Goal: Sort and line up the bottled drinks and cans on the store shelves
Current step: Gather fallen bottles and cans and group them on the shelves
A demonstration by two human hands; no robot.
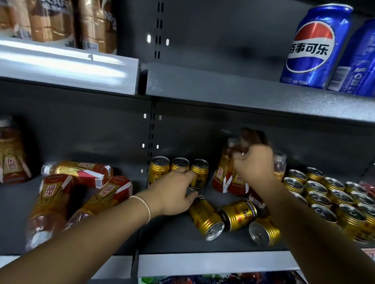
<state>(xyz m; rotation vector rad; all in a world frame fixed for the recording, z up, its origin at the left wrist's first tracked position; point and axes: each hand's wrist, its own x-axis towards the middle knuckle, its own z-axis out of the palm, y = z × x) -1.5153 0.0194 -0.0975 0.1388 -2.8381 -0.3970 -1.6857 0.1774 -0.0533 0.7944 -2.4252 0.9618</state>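
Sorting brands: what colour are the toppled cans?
The toppled cans are gold with red markings; head view.

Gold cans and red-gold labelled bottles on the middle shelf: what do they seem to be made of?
Gold cans: likely metal, with glossy printed sides and bare silvery lids with pull tabs. Bottles: probably clear plastic; the see-through shoulder shows amber drink, with a glossy wrap label and white cap.

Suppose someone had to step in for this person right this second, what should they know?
Left hand grips an upright gold can in the short row.
Right hand holds a blurred bottle by the standing bottles.
Done: block of cans lined up on the right.
Left: three tipped cans and three tipped bottles to stand and line up.
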